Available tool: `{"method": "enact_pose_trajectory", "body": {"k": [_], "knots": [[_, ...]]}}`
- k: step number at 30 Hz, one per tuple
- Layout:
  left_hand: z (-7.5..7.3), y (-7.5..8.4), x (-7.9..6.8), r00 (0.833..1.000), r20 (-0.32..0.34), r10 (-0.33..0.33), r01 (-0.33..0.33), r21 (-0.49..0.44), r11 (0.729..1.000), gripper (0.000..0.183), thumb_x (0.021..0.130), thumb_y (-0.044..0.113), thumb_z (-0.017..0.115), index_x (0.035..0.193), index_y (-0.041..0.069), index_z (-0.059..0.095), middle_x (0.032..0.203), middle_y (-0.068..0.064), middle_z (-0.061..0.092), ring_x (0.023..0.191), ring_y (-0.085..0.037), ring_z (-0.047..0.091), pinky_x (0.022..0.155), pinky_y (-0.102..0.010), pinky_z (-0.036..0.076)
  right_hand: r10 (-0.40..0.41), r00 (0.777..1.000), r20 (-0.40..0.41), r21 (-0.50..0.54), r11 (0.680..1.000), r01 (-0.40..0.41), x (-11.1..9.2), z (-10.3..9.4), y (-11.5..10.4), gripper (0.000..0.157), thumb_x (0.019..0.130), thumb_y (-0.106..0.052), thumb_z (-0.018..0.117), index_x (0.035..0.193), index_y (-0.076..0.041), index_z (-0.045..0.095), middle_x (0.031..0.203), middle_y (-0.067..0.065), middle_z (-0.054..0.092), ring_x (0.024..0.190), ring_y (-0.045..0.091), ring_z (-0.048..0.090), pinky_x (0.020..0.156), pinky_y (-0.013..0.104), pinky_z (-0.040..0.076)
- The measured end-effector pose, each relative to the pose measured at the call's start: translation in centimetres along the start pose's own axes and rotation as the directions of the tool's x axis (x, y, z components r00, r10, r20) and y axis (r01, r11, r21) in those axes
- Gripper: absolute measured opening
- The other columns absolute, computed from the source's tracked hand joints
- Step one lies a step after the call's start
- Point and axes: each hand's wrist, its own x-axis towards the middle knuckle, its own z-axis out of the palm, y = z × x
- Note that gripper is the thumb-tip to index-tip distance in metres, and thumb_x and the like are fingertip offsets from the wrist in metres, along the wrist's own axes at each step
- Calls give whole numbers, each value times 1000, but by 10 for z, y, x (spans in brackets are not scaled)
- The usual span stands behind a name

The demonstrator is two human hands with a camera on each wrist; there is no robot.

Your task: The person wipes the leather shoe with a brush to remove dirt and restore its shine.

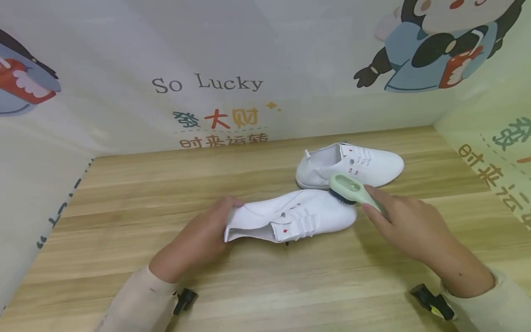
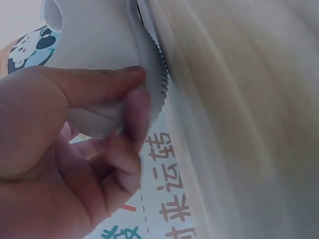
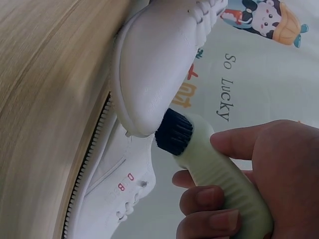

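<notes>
A white lace-up shoe (image 1: 257, 212) is tilted on its side, opening toward the person, toe to the right. My left hand (image 1: 211, 226) grips its heel; in the left wrist view thumb and fingers pinch the heel (image 2: 104, 45) near the ridged sole. My right hand (image 1: 410, 226) holds a pale green brush (image 1: 346, 185) by its handle. The brush's dark bristles (image 3: 174, 132) meet the shoe's toe (image 3: 149, 74) in the right wrist view. A second white shoe (image 1: 381, 163) stands upright just behind, with red letters on its side.
The wooden table (image 1: 145, 184) has a light grain. Behind it rises a pale printed backdrop (image 1: 298, 60) with cartoon figures and lettering, continuing along both sides. Small black devices (image 1: 185, 300) sit at both sleeve cuffs.
</notes>
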Motion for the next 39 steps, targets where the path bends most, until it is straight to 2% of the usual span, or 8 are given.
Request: {"method": "enact_pose_trajectory", "body": {"k": [4, 9, 13, 20, 23, 27, 33, 39], "knots": [[-1, 2, 0, 1000, -22, 5, -4, 49, 999, 63, 75, 6, 79, 127, 12, 44, 123, -4, 53, 103, -23, 58, 85, -40, 51, -10, 999, -32, -1, 1000, 10, 0, -1, 0, 54, 99, -42, 43, 139, -6, 48, 88, 18, 66, 55, 18, 47, 43, 29, 33], [2, 1, 3, 996, -34, 81, -82, -25, 996, 69, 73, -1, 78, 131, 7, 42, 125, -9, 49, 115, -24, 51, 97, -39, 45, -28, 998, -49, 8, 1000, 28, 0, -4, 0, 51, 97, -41, 49, 137, -9, 51, 93, 18, 68, 59, 19, 50, 45, 30, 35], [3, -3, 2, 993, 16, 114, -112, -113, 987, 67, 78, -17, 62, 137, 6, 39, 130, -13, 46, 123, -25, 44, 103, -41, 39, -40, 997, -61, 14, 999, 41, -1, -4, 0, 50, 96, -42, 52, 135, -12, 54, 90, 16, 68, 59, 19, 50, 46, 32, 35], [-6, -7, 2, 986, 168, -12, 61, -293, 954, 47, 93, -8, 41, 133, 18, 46, 137, -3, 47, 125, -20, 43, 102, -43, 38, -61, 996, -70, 22, 998, 62, -6, -6, 2, 46, 93, -43, 56, 131, -18, 59, 61, -1, 51, 52, 13, 40, 46, 29, 32], [-11, -3, 4, 981, 174, -81, 127, -277, 952, 32, 101, 9, 39, 125, 25, 53, 131, 4, 54, 108, -16, 53, 90, -38, 45, -89, 992, -95, 23, 996, 92, -8, -9, 2, 43, 90, -41, 60, 129, -22, 61, 57, -4, 45, 48, 11, 36, 44, 28, 30], [-12, 0, 6, 990, 107, -87, 106, -182, 978, 23, 101, 17, 44, 117, 28, 57, 118, 8, 61, 83, -11, 57, 73, -30, 49, -133, 981, -140, 20, 990, 137, -9, -13, 3, 42, 85, -38, 67, 125, -24, 64, 58, -5, 50, 46, 8, 34, 42, 26, 29], [-10, -3, 8, 995, 57, -81, 88, -132, 987, 20, 99, 19, 52, 115, 27, 59, 111, 10, 64, 88, -10, 59, 78, -33, 50, -187, 963, -193, 21, 981, 195, -12, -15, 2, 42, 80, -33, 71, 121, -23, 67, 61, -6, 55, 45, 3, 33, 42, 23, 29], [-14, -7, 8, 996, 57, -72, 77, -98, 992, 31, 96, 22, 57, 127, 24, 62, 124, 7, 62, 101, -10, 58, 87, -36, 48, -307, 916, -259, 0, 948, 318, -9, -14, 4, 42, 73, -29, 75, 114, -20, 71, 65, -8, 62, 46, -1, 33, 43, 19, 31]]}}
